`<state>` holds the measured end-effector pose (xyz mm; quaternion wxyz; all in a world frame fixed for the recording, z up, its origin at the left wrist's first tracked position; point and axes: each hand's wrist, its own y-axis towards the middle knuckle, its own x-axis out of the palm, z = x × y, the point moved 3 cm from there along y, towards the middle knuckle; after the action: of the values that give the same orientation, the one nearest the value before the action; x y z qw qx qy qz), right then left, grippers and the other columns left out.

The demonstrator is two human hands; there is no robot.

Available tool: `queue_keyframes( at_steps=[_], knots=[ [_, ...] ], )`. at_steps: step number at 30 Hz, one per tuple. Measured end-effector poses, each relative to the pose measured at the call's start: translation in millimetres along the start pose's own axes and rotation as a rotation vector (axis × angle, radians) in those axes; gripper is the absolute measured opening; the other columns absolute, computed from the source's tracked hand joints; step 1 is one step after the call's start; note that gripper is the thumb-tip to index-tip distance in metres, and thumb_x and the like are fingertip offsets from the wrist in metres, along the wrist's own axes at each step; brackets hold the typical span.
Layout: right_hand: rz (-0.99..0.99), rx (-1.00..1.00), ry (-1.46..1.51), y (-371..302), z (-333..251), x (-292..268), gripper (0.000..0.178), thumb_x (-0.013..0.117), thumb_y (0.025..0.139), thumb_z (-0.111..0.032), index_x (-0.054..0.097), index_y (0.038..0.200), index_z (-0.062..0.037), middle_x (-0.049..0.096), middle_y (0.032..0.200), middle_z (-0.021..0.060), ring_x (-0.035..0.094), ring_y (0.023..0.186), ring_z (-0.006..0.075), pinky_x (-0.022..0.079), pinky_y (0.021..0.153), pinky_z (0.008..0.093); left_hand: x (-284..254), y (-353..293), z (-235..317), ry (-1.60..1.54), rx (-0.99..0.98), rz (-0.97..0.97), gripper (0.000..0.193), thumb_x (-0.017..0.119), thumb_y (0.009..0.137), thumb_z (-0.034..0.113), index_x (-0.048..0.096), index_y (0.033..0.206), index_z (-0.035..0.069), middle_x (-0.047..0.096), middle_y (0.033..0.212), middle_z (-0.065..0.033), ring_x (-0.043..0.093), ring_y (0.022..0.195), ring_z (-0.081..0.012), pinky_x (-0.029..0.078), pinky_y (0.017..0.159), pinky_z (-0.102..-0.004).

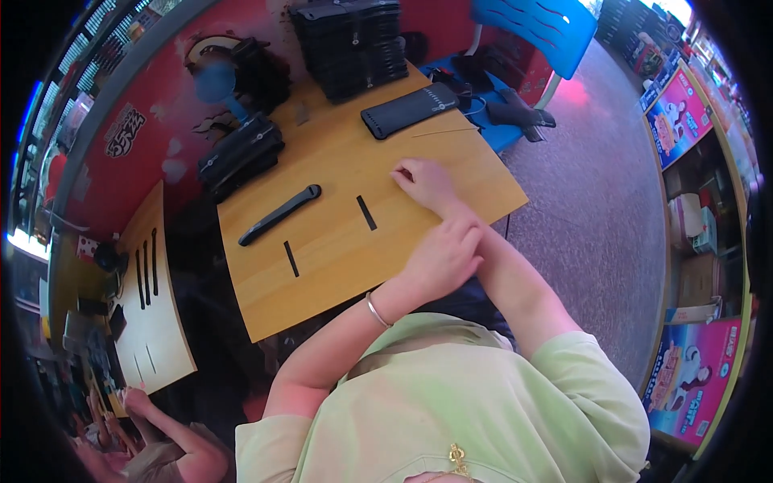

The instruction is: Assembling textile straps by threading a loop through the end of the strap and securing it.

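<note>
My left hand (pixel 444 256), with a bracelet at its wrist, lies over my right forearm just behind the wrist. Its fingers are bent a little and apart, touching the skin. Above the right part of the wooden tabletop (pixel 338 282) is my right hand (pixel 427 185), its fingers loosely curled and nothing visible in them. To the left lies a long, slim black piece (pixel 280 216) with a rounded, slotted end. Two short narrow black strips, one nearer my hands (pixel 366 212) and one farther left (pixel 291 258), show on the tabletop. A flat black case (pixel 409 110) rests beyond my right hand.
A tall stack of black cases (pixel 350 48) stands at the far edge, with more black cases (pixel 241 157) at the far left. A blue chair (pixel 535 32) holds dark items. Left is another table (pixel 153 322) with black strips, and a person's arm (pixel 173 435) near it.
</note>
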<state>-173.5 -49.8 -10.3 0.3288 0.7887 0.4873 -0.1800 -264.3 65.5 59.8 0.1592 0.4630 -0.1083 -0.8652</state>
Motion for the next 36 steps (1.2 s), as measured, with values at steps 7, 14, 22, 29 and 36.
queue_keyframes(
  at_steps=[7, 14, 22, 29, 36],
  knots=[
    [0.023, -0.01, 0.035, 1, 4, 2, 0.016, 0.062, 0.082, -0.022, 0.065, 0.085, -0.0066, 0.066, 0.079, 0.0115, 0.062, 0.075, 0.0291, 0.049, 0.064, 0.0375, -2, -15, 53, -0.357, 0.348, -0.302, 0.023, 0.066, 0.077, 0.014, 0.055, 0.093, 0.004, 0.047, 0.112, -0.016, 0.046, 0.107, -0.0349, 0.044, 0.087, -0.0395],
    [0.001, -0.003, 0.025, 2, 5, 1, 0.016, 0.063, 0.082, -0.021, 0.065, 0.085, -0.0056, 0.065, 0.079, 0.012, 0.062, 0.075, 0.0294, 0.049, 0.065, 0.0374, -9, -31, 23, -0.507, 0.133, -0.369, 0.018, 0.065, 0.081, 0.013, 0.058, 0.096, 0.006, 0.054, 0.111, -0.0108, 0.052, 0.103, -0.0275, 0.045, 0.088, -0.0364],
    [0.019, -0.043, 0.046, 3, 6, 2, 0.015, 0.063, 0.081, -0.02, 0.064, 0.081, -0.0054, 0.064, 0.076, 0.012, 0.062, 0.072, 0.03, 0.048, 0.063, 0.0381, -21, -36, 0, -0.246, 0.112, -0.207, 0.024, 0.065, 0.079, 0.013, 0.057, 0.101, 0.005, 0.05, 0.122, -0.0152, 0.047, 0.114, -0.0324, 0.041, 0.095, -0.0384],
    [0.019, -0.035, 0.041, 4, 6, 2, 0.014, 0.063, 0.08, -0.02, 0.064, 0.08, -0.0058, 0.064, 0.077, 0.0116, 0.062, 0.072, 0.0299, 0.048, 0.062, 0.0382, -16, -30, -7, -0.06, 0.034, -0.179, 0.052, 0.069, 0.076, 0.016, 0.05, 0.123, 0.005, 0.032, 0.143, -0.0164, 0.036, 0.128, -0.0361, 0.033, 0.103, -0.044],
    [-0.012, -0.034, -0.038, 4, 2, 3, 0.014, 0.062, 0.081, -0.021, 0.064, 0.08, -0.0071, 0.064, 0.078, 0.0107, 0.062, 0.073, 0.0297, 0.048, 0.063, 0.039, -4, -32, -7, -0.134, 0.063, -0.224, 0.052, 0.07, 0.073, 0.015, 0.052, 0.121, 0.006, 0.029, 0.145, -0.0189, 0.038, 0.126, -0.036, 0.035, 0.102, -0.0435]
  ],
)
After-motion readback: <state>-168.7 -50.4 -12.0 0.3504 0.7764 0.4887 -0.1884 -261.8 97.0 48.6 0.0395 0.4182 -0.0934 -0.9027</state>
